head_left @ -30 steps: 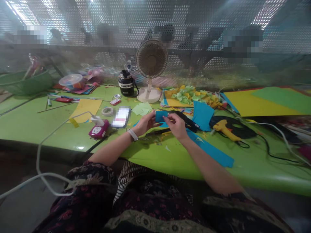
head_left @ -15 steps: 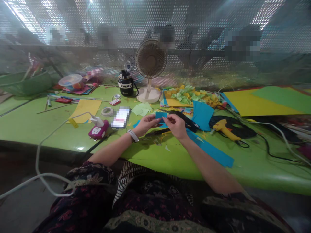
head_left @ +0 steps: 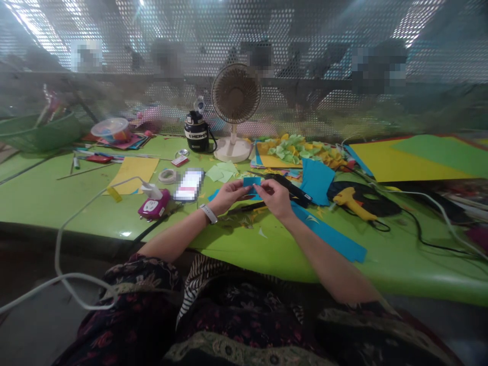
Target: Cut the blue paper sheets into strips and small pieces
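Observation:
A small blue paper piece is held up between both hands near the middle of the green table. My left hand pinches its left side, with a pale watch band on the wrist. On the other side my right hand grips the paper's lower right edge between thumb and fingers. Beneath the hands lie dark tools, partly hidden, and small paper scraps. A long blue strip and a larger blue sheet lie to the right of my right hand.
A fan and a black bottle stand behind the hands. Left are a phone, a tape roll and a purple adapter with a white cable. A yellow glue gun lies right, near cut paper pieces.
The small blue paper looks slightly shorter, its upper edge tipped a little. Both hands keep their hold on it and have hardly moved.

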`<state>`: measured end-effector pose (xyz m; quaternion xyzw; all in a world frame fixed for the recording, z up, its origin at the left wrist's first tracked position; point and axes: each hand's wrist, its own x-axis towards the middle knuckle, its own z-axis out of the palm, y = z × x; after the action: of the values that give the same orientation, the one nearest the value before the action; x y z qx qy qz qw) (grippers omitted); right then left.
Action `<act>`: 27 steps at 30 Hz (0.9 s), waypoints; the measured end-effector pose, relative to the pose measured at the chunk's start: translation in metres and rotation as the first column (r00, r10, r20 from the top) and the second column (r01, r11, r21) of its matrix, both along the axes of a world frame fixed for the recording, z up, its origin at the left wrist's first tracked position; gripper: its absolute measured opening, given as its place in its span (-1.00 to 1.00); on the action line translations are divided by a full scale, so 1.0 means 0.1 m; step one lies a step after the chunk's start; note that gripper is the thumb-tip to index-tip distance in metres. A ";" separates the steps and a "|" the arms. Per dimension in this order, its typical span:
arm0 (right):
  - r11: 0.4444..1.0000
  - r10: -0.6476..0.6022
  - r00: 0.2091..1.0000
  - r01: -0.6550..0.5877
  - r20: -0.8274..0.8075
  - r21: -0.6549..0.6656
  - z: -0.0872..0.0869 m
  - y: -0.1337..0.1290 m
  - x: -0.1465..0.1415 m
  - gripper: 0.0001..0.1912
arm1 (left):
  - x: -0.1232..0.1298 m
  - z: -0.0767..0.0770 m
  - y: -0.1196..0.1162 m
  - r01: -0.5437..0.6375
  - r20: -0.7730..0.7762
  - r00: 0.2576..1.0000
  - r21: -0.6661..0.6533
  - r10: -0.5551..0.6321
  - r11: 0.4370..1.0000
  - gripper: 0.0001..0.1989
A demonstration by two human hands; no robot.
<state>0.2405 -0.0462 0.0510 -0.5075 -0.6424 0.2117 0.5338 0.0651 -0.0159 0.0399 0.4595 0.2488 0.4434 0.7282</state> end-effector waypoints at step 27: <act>0.987 0.076 0.997 -0.071 0.029 -0.146 -0.02 0.07 0.04 -0.39 | -0.05 0.02 0.04 0.036 -0.253 0.967 0.052 -0.022 0.998 -0.62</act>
<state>0.2443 -0.0390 0.0492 -0.5243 -0.6527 0.2684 0.4765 0.0605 -0.0123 0.0415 0.5361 0.3200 0.3777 0.6838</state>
